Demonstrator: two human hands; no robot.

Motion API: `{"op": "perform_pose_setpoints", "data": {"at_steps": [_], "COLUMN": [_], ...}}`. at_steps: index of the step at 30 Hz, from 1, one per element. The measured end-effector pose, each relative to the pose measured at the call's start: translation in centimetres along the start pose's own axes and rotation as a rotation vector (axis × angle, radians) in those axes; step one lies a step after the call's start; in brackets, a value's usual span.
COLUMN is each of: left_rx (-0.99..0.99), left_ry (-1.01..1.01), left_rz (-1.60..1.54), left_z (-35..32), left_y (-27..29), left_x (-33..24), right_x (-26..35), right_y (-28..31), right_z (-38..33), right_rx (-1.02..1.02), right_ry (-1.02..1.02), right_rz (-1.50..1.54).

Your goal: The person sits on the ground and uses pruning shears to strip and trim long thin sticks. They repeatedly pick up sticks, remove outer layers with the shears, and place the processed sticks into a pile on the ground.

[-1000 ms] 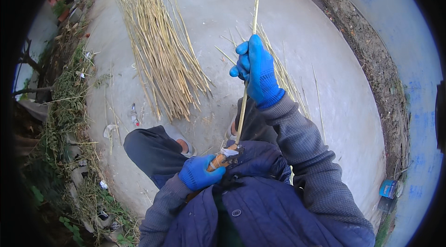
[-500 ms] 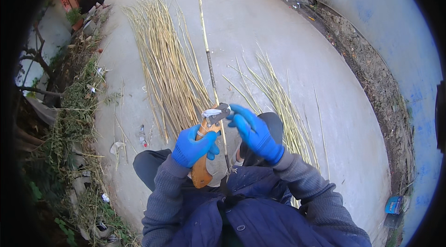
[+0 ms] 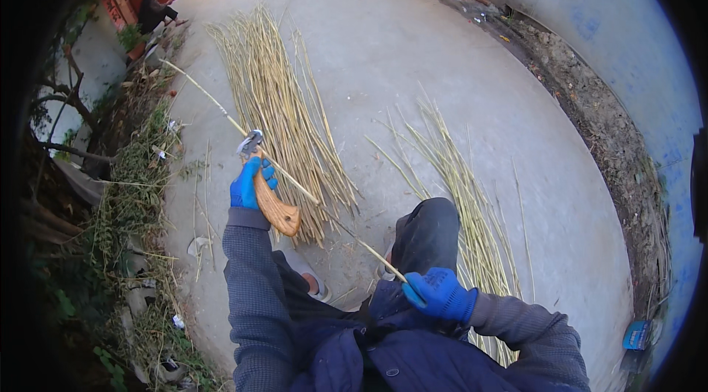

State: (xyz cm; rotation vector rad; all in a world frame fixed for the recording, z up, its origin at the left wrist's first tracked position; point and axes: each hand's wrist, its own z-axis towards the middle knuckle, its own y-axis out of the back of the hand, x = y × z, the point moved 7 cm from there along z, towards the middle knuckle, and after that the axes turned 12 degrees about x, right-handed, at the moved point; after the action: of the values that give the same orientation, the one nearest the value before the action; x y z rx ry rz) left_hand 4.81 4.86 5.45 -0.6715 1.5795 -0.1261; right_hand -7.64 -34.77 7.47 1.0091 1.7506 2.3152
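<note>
My left hand [image 3: 249, 184], in a blue glove, is closed around a wooden-handled tool [image 3: 279, 209] with a dark metal head and white wrapping. A long thin stalk [image 3: 296, 184] passes at the tool's head; whether it runs through or alongside cannot be told. From the upper left, the stalk slants down toward my lap. Its near end is gripped by my right hand [image 3: 441, 295], also blue-gloved, beside my right knee. Beyond the tool lies a large bundle of tan stalks [image 3: 284, 112]. A smaller greenish bundle [image 3: 450, 163] spreads on the ground past my right knee.
Weeds and debris [image 3: 140, 171] line the left edge of the concrete lane [image 3: 369, 53]. A bluish wall [image 3: 590, 30] and a dirt strip [image 3: 582, 104] bound the right. A seated person [image 3: 156, 10] is far left. A blue container [image 3: 636, 334] stands at lower right.
My right hand has dropped from the tool's head to my right knee and now grips the stalk. My left hand and tool moved left and farther out. The stalk swung from upright to slanting.
</note>
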Motion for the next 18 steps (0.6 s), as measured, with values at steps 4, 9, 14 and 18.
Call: {"op": "perform_pose_setpoints", "data": {"at_steps": [4, 9, 14, 18], "left_rx": [0.042, 0.115, 0.186, 0.190], "left_ry": [0.015, 0.066, 0.199, 0.204], "left_rz": [0.077, 0.077, 0.099, 0.070], "left_z": [0.7, -1.7, -5.4, -6.1], "left_y": [2.0, -4.0, -10.0, -9.3], "left_x": [-0.9, 2.7, 6.7, 5.9], "right_x": [-1.2, -3.1, -4.9, -3.8], "right_y": [2.4, 2.2, -0.2, 0.5], "right_z": [-5.2, -1.5, 7.5, 8.8], "right_rx": [0.210, 0.368, 0.320, 0.164], "right_ry": [-0.019, -0.323, -0.432, -0.194], "right_rz": [0.057, 0.617, 0.951, 0.584]}}
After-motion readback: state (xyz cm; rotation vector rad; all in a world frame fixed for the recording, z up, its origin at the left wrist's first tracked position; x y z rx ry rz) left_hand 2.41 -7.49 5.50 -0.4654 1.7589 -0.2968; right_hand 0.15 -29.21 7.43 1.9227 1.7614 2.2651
